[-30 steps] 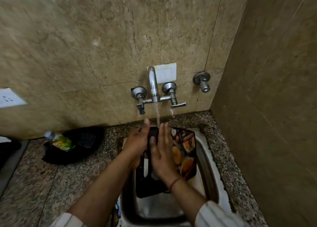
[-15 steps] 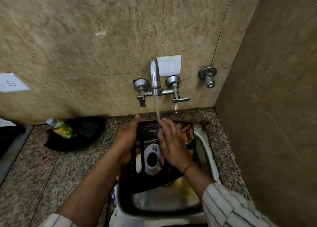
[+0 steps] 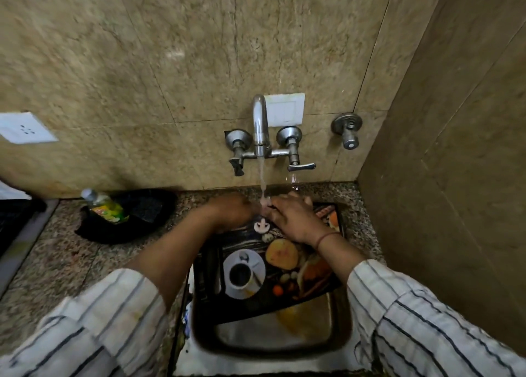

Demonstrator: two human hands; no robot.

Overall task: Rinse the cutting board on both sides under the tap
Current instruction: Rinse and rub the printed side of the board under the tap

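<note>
Steel sink: a stainless basin (image 3: 273,345) is set into a speckled granite surface (image 3: 57,262), at 6 o'clock in the view, in the corner of two beige stone-tiled walls.
Tap: a chrome wall tap (image 3: 260,126) sits above the sink at 12 o'clock from it, with a valve on each side; a thin stream of water (image 3: 262,183) falls from the spout.
Cutting board: a dark board (image 3: 256,274) printed with a coffee cup, saucer and foods lies tilted in the sink, printed face up, far edge raised toward the tap, near edge lower inside the basin.
Left hand: the left hand (image 3: 232,211) is at the board's far edge, at 11 o'clock from the printed cup, fingers curled; blurred, so whether it grips the edge or only rests there cannot be told.
Right hand: the right hand (image 3: 296,217) lies palm down with fingers spread on the board's far right part, at 1 o'clock from the cup, a red thread around the wrist.
Water contact: the stream lands between the two hands, at the board's far edge.
Sleeves: both arms wear white sleeves with dark stripes.
Left of sink: a black dish (image 3: 128,220) at 9 o'clock holds a bottle (image 3: 104,205) with a yellow-green label, lying tilted.
Wall fittings: a white switch plate (image 3: 284,110) sits behind the spout, a separate valve (image 3: 347,130) to its right, a white socket (image 3: 25,128) far left.
</note>
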